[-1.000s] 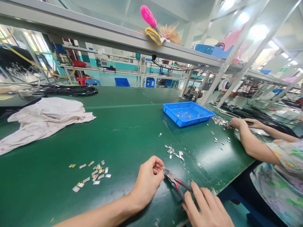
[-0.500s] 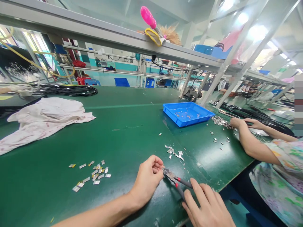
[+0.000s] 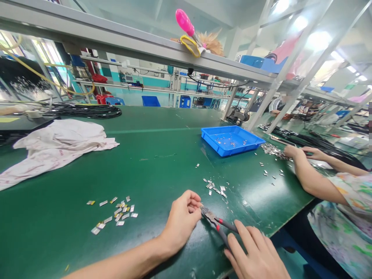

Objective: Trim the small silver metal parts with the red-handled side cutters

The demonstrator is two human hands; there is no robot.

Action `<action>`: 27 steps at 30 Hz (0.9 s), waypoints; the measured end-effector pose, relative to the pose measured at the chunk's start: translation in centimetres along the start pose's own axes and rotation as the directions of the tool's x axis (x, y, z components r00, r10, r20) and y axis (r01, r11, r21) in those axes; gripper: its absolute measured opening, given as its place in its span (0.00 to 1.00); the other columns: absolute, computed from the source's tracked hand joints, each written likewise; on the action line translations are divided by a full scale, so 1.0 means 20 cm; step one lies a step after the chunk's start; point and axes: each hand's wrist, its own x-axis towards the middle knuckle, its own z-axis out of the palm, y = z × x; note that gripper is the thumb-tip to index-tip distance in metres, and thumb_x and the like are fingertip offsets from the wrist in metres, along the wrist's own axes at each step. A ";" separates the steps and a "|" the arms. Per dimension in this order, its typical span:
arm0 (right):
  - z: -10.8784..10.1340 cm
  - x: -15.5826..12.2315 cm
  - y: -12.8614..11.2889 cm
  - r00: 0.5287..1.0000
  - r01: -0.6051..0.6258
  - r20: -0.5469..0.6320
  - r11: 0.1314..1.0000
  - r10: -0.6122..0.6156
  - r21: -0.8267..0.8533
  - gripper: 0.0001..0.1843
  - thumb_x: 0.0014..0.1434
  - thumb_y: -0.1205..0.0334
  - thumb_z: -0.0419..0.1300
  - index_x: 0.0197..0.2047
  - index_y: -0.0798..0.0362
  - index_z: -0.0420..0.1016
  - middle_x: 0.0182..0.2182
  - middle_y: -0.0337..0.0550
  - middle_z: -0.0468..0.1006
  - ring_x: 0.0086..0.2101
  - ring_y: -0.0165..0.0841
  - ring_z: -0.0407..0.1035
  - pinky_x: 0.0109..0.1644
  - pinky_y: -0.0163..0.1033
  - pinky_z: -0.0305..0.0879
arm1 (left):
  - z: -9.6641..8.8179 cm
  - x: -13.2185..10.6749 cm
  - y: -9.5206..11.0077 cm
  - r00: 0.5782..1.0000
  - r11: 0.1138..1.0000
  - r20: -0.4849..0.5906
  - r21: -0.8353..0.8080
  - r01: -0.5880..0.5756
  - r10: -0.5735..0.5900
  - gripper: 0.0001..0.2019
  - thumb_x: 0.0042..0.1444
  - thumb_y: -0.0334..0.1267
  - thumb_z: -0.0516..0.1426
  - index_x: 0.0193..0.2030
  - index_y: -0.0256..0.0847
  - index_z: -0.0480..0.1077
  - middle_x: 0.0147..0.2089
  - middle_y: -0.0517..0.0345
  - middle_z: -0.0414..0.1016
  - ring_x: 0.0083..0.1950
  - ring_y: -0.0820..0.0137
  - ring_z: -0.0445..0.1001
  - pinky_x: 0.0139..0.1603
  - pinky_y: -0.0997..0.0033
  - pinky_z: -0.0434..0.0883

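Silver metal tabs [image 3: 116,213] lie scattered on the green bench mat [image 3: 58,240] at lower left, well apart from your left hand [image 3: 181,224], curled narrow at the nose of the red-handled pliers [image 3: 213,221], any pinched piece too small to tell. Your right hand [image 3: 255,254] grips the handles at lower centre-right, below the blue plastic tray [image 3: 232,140].

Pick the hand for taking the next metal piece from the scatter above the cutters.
Left, probably: the left hand sits just below the metal pieces, while the right hand grips the red-handled cutters.
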 end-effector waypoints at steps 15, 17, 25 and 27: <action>-0.01 0.01 0.02 0.995 0.076 0.066 0.996 -0.079 0.050 0.17 0.61 0.64 0.41 0.30 0.49 0.70 0.31 0.44 0.74 0.27 0.33 0.63 0.29 0.37 0.54 | 0.00 0.00 -0.01 1.000 1.000 -0.012 -0.009 -0.020 0.020 0.10 0.44 0.24 0.52 0.34 0.37 0.65 0.32 0.57 0.72 0.33 0.71 0.69 0.35 0.72 0.67; -0.02 0.02 0.03 0.997 0.037 0.060 0.999 -0.039 0.038 0.16 0.60 0.63 0.42 0.30 0.49 0.70 0.33 0.46 0.74 0.29 0.36 0.64 0.29 0.38 0.55 | 0.00 0.00 -0.01 1.000 0.999 -0.001 -0.040 -0.001 0.001 0.09 0.45 0.25 0.53 0.35 0.37 0.65 0.32 0.57 0.72 0.33 0.72 0.69 0.34 0.73 0.67; -0.02 0.03 0.00 0.998 -0.001 0.058 0.999 0.003 -0.036 0.09 0.53 0.66 0.49 0.28 0.51 0.71 0.39 0.52 0.75 0.33 0.42 0.64 0.31 0.42 0.56 | 0.00 0.01 -0.02 1.000 0.999 -0.003 -0.035 -0.009 0.009 0.07 0.47 0.27 0.54 0.34 0.38 0.65 0.33 0.57 0.72 0.32 0.72 0.69 0.34 0.73 0.67; -0.01 0.03 -0.01 0.998 0.011 0.060 0.998 -0.007 -0.058 0.10 0.53 0.67 0.49 0.28 0.51 0.71 0.37 0.51 0.75 0.31 0.41 0.64 0.30 0.41 0.55 | 0.00 0.00 -0.02 1.000 1.000 -0.013 -0.019 -0.019 0.019 0.06 0.47 0.27 0.54 0.34 0.38 0.66 0.33 0.57 0.73 0.32 0.72 0.69 0.34 0.73 0.67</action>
